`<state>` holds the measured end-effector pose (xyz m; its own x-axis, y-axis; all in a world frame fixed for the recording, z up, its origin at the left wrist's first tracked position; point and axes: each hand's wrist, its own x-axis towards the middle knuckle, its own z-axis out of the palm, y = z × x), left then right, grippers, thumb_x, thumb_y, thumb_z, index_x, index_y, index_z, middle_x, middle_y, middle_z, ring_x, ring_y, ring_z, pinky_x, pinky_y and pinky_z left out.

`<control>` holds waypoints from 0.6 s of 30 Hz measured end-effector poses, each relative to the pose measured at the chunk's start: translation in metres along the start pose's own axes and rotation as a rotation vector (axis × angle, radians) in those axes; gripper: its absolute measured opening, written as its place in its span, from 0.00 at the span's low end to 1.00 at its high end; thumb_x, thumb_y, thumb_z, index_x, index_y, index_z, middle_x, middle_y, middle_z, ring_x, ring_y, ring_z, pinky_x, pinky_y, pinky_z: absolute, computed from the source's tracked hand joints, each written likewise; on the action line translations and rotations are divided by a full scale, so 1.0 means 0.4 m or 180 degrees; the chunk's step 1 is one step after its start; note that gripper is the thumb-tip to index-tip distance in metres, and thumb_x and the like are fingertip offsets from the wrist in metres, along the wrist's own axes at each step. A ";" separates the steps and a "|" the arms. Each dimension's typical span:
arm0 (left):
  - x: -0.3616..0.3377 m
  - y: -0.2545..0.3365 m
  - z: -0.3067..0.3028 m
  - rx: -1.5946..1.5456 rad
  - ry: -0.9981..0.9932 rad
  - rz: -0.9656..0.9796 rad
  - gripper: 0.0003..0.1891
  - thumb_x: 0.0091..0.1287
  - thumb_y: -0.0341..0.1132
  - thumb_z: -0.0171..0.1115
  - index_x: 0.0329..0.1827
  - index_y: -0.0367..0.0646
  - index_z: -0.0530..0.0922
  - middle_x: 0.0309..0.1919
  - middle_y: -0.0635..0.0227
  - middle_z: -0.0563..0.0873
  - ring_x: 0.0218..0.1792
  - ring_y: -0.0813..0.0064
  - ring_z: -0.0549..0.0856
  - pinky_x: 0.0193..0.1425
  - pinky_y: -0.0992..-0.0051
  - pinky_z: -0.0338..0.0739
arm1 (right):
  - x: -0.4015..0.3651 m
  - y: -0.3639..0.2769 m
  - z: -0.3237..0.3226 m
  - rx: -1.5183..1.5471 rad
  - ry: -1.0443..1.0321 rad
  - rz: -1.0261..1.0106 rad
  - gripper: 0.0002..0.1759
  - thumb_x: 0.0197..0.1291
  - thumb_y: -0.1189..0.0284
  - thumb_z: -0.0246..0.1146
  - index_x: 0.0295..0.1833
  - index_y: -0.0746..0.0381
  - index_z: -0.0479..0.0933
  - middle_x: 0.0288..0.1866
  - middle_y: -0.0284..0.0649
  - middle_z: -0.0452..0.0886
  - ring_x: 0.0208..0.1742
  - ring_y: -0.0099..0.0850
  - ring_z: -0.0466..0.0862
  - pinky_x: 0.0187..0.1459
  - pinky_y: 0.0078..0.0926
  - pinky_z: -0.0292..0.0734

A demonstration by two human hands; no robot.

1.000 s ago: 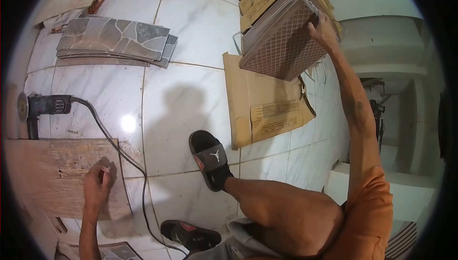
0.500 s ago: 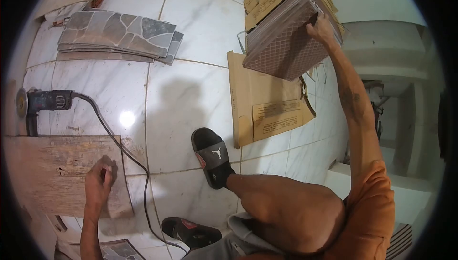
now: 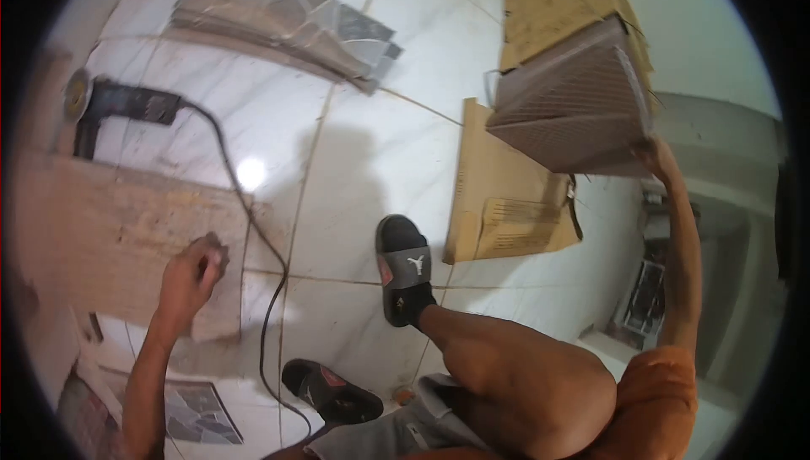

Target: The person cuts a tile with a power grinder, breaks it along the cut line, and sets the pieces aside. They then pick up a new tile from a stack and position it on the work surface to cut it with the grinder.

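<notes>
My right hand [image 3: 654,159] grips the corner of a brown tile with a diamond grid pattern [image 3: 582,146]. That tile leans outward from the stack of similar tiles [image 3: 574,72], with a gap between them. The stack stands on edge against cardboard packaging [image 3: 565,4]. Over the wooden board [image 3: 169,232], my left hand [image 3: 196,270] is closed with its fingers curled. Whatever it may hold is hidden. Beyond the board lies an angle grinder [image 3: 131,103] with a disc at its left end.
A black cord [image 3: 224,148] runs from the grinder across the white floor tiles towards my feet. Stone-patterned tiles [image 3: 278,21] lie stacked at the upper left, and another [image 3: 202,409] lies at the lower left. Flattened cardboard [image 3: 506,207] lies below the brown stack.
My right hand has drawn the front brown tile away from the stack, tilting it outward and towards me. My left hand stays closed over the board. The view has shifted.
</notes>
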<state>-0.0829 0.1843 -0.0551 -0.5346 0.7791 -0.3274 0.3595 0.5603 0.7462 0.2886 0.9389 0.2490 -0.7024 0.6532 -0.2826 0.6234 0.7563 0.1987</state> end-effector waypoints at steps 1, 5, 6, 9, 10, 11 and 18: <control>0.002 -0.010 0.001 0.0029 0.0001 0.0030 0.07 0.71 0.35 0.59 0.42 0.40 0.80 0.33 0.52 0.85 0.33 0.50 0.85 0.39 0.60 0.79 | -0.019 0.020 0.030 0.0103 0.0224 0.0011 0.15 0.65 0.71 0.65 0.51 0.71 0.83 0.42 0.56 0.88 0.48 0.53 0.87 0.55 0.44 0.78; 0.027 -0.005 -0.001 0.0048 -0.0176 0.0068 0.07 0.70 0.37 0.59 0.41 0.42 0.79 0.34 0.55 0.85 0.36 0.49 0.84 0.40 0.58 0.78 | -0.053 0.071 0.020 -0.0578 -0.0848 0.0216 0.21 0.69 0.66 0.63 0.59 0.72 0.76 0.48 0.55 0.84 0.42 0.46 0.80 0.51 0.38 0.75; 0.025 0.003 -0.009 0.0127 -0.0151 0.0082 0.07 0.70 0.37 0.60 0.40 0.43 0.79 0.34 0.55 0.85 0.36 0.49 0.84 0.40 0.57 0.78 | -0.071 0.125 0.031 -0.0420 -0.0934 0.0062 0.21 0.71 0.64 0.61 0.57 0.71 0.77 0.50 0.54 0.84 0.41 0.45 0.79 0.47 0.41 0.76; -0.002 0.005 -0.031 0.0198 -0.0120 -0.0029 0.07 0.69 0.37 0.61 0.39 0.43 0.80 0.33 0.55 0.85 0.35 0.49 0.84 0.40 0.55 0.78 | -0.167 0.065 0.051 -0.1257 0.0803 -0.1056 0.19 0.63 0.55 0.72 0.49 0.58 0.88 0.35 0.48 0.90 0.28 0.48 0.86 0.32 0.49 0.77; -0.010 -0.001 -0.037 0.0193 -0.0108 -0.0043 0.07 0.69 0.38 0.61 0.39 0.43 0.80 0.33 0.55 0.86 0.35 0.49 0.85 0.40 0.55 0.78 | -0.202 0.077 0.031 -0.0542 0.0217 -0.0334 0.20 0.66 0.55 0.69 0.49 0.61 0.86 0.35 0.55 0.88 0.32 0.49 0.88 0.34 0.49 0.78; -0.020 -0.008 -0.039 0.0227 -0.0074 0.0009 0.08 0.69 0.38 0.61 0.40 0.43 0.80 0.32 0.56 0.86 0.35 0.49 0.85 0.40 0.55 0.78 | -0.212 0.087 -0.006 0.0155 -0.0408 0.0393 0.21 0.68 0.55 0.67 0.49 0.63 0.85 0.36 0.62 0.85 0.36 0.50 0.89 0.36 0.49 0.78; -0.048 0.041 -0.004 0.0111 -0.0072 0.0530 0.08 0.69 0.38 0.63 0.40 0.43 0.80 0.33 0.59 0.86 0.36 0.53 0.87 0.40 0.59 0.80 | -0.395 -0.411 -0.308 -0.0368 0.0908 -0.0728 0.14 0.62 0.67 0.74 0.43 0.68 0.85 0.28 0.41 0.87 0.25 0.28 0.79 0.28 0.30 0.71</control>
<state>-0.0679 0.1784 -0.0357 -0.4483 0.8679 -0.2141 0.4684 0.4321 0.7707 0.2547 0.7157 0.3765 -0.8965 0.4387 -0.0625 0.4080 0.8722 0.2697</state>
